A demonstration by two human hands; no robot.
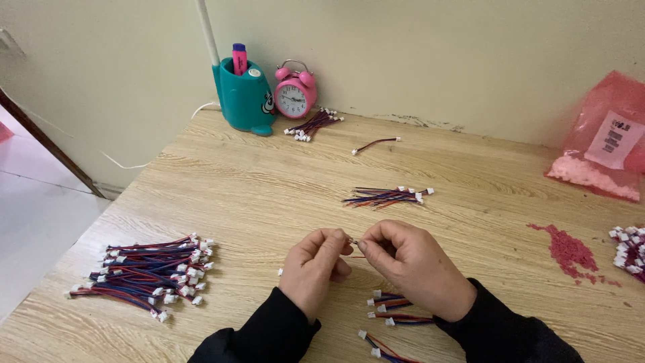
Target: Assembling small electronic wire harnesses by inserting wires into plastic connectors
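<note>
Near table edge, my left hand point(314, 264) and right hand point(411, 263) pinch one small wire connector point(353, 240); loosening either pinch risks dropping it.

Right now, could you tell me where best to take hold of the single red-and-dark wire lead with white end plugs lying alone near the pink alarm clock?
Probably pinch the single wire lead at mid-length, from straight above: it lies flat on the wooden table, apart from the bundles, and its white plugs look too tiny to pinch.
</note>
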